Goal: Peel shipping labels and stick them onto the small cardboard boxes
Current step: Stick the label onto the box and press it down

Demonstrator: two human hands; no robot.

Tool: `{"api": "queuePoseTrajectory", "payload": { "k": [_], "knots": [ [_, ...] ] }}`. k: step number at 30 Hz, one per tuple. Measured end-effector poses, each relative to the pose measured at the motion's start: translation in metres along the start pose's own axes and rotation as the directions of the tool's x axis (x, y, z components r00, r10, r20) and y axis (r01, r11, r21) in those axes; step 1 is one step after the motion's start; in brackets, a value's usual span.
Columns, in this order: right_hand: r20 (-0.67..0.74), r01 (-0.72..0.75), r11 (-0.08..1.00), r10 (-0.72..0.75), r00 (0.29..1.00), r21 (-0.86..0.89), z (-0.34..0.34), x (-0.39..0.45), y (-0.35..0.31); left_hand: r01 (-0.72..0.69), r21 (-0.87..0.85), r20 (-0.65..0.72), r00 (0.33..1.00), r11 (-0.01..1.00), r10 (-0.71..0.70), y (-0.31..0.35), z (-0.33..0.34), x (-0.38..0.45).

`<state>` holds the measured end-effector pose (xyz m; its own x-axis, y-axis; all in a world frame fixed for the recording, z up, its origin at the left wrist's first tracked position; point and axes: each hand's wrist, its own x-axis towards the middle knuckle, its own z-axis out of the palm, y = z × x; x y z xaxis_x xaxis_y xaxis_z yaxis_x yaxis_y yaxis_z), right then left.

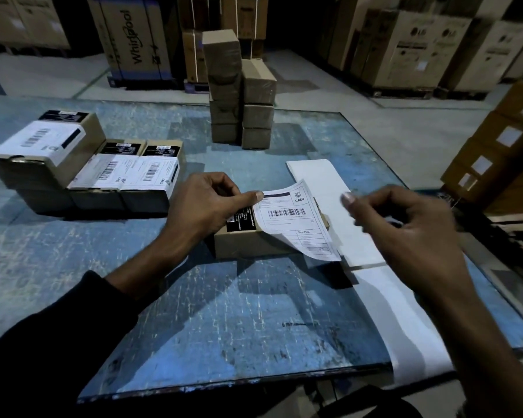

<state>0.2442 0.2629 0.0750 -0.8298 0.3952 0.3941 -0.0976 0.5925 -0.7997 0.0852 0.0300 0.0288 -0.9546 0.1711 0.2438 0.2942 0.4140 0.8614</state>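
A small cardboard box (248,244) lies on the blue table (224,312) in front of me. My left hand (206,203) pinches the top left corner of a white shipping label (296,221) with a barcode. The label hangs over the box, its lower right part curling free. My right hand (405,227) hovers to the right of the label with curled fingers, blurred, holding nothing that I can see. A long strip of white label backing (351,233) runs from behind the box towards the table's near right edge.
Labelled small boxes (124,179) sit in a group at the left, one stack (43,152) higher. Two stacks of plain small boxes (239,95) stand at the table's far middle. More labelled boxes (495,152) are piled at the right. Large cartons (133,37) line the floor behind.
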Motion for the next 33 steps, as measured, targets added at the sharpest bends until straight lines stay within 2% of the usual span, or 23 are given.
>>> {"api": "queuePoseTrajectory", "payload": {
  "k": [3, 5, 7, 8, 9, 10, 12, 14, 16, 22, 26, 29, 31, 33],
  "knots": [
    [0.13, 0.153, 0.988, -0.148, 0.98, -0.032, 0.02, 0.012, -0.01, -0.012, 0.006, 0.015, 1.0, 1.0, 0.012, -0.001, -0.002, 0.0],
    [0.298, 0.282, 0.959, -0.259, 0.919, -0.038, 0.029, 0.008, -0.015, -0.012, -0.002, 0.02, 1.0, 1.0, 0.012, -0.002, -0.002, 0.001],
    [0.522, 0.288, 0.953, -0.199, 0.83, -0.096, 0.058, 0.017, -0.008, -0.012, 0.0, 0.013, 1.0, 1.0, 0.012, -0.004, -0.001, 0.003],
    [0.659, 0.266, 0.949, -0.089, 0.747, -0.173, 0.072, 0.023, -0.006, -0.011, -0.007, 0.013, 1.0, 1.0, 0.011, -0.006, 0.0, 0.004],
    [0.768, 0.295, 0.937, -0.046, 0.639, -0.189, 0.079, 0.026, 0.009, -0.011, -0.016, 0.015, 1.0, 1.0, 0.011, -0.008, 0.001, 0.006],
    [0.806, 0.318, 0.93, -0.043, 0.59, -0.183, 0.087, 0.027, 0.024, -0.014, -0.021, 0.016, 1.0, 1.0, 0.015, -0.009, 0.001, 0.007],
    [0.807, 0.32, 0.926, -0.03, 0.59, -0.2, 0.086, 0.023, 0.025, -0.027, -0.019, 0.013, 1.0, 0.999, 0.027, -0.011, 0.002, 0.007],
    [0.774, 0.329, 0.922, -0.054, 0.631, -0.204, 0.074, 0.015, -0.002, -0.032, -0.025, 0.009, 0.999, 0.999, 0.032, -0.012, 0.002, 0.006],
    [0.784, 0.297, 0.92, 0.015, 0.621, -0.254, 0.046, 0.003, -0.015, -0.019, -0.048, 0.02, 1.0, 0.999, 0.02, -0.012, 0.003, 0.007],
    [0.695, 0.286, 0.847, 0.129, 0.707, -0.448, 0.026, 0.011, 0.008, 0.007, -0.094, 0.041, 0.999, 0.996, -0.003, -0.008, 0.002, 0.004],
    [0.642, 0.165, 0.879, 0.187, 0.744, -0.447, 0.013, 0.013, 0.01, 0.008, -0.071, 0.039, 0.999, 0.997, -0.005, -0.005, 0.001, 0.002],
    [0.571, 0.136, 0.9, 0.141, 0.809, -0.414, 0.01, 0.016, -0.008, -0.007, -0.02, 0.022, 1.0, 1.0, 0.007, -0.006, 0.002, 0.003],
    [0.588, 0.166, 0.915, 0.09, 0.804, -0.367, 0.018, 0.018, -0.023, -0.005, 0.021, 0.001, 1.0, 1.0, 0.005, -0.007, 0.002, 0.004],
    [0.669, 0.205, 0.933, 0.049, 0.742, -0.297, 0.034, 0.018, -0.035, -0.006, 0.018, -0.003, 1.0, 1.0, 0.007, -0.009, 0.003, 0.005]
  ]
}}
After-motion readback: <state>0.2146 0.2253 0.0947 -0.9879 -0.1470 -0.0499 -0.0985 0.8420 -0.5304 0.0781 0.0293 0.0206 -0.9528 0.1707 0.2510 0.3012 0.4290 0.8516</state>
